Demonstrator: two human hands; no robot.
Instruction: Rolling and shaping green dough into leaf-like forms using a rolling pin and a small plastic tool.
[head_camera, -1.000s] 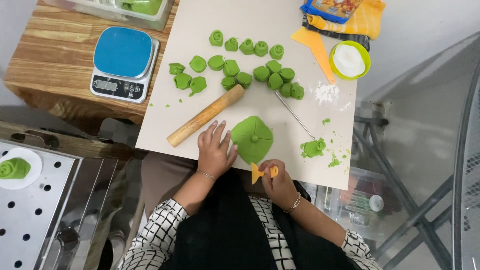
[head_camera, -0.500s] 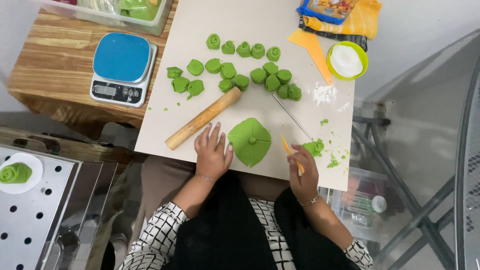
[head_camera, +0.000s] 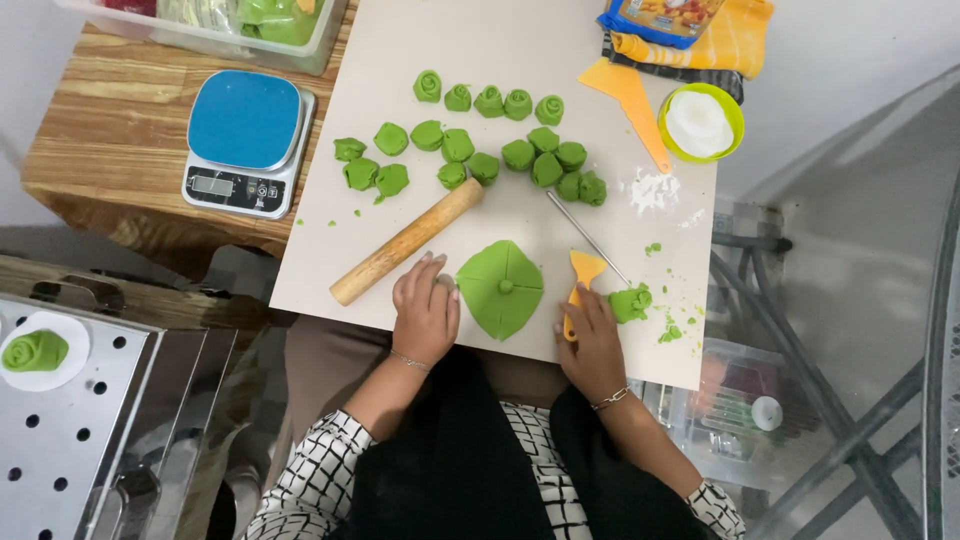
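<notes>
A flat green dough sheet (head_camera: 500, 288), folded toward a small centre knob, lies on the beige mat (head_camera: 520, 40). My left hand (head_camera: 425, 312) rests on the mat just left of it, fingers spread, touching its edge, holding nothing. My right hand (head_camera: 592, 340) grips a small orange scraper (head_camera: 581, 277) whose blade points up, right of the sheet. A green dough lump (head_camera: 630, 302) sits beside that hand. A wooden rolling pin (head_camera: 405, 242) lies diagonally above my left hand.
Several rolled green dough pieces (head_camera: 470, 140) sit at mid mat, with a thin metal rod (head_camera: 588, 238) and flour (head_camera: 652, 190). A blue kitchen scale (head_camera: 243, 140) stands on the wooden table; a green bowl (head_camera: 704, 122), an orange scraper (head_camera: 630, 100) and a perforated steel tray (head_camera: 90, 440) are nearby.
My right hand has carried the orange scraper from in front of the dough sheet out to its right side, near the dough lump. My left hand stayed beside the sheet.
</notes>
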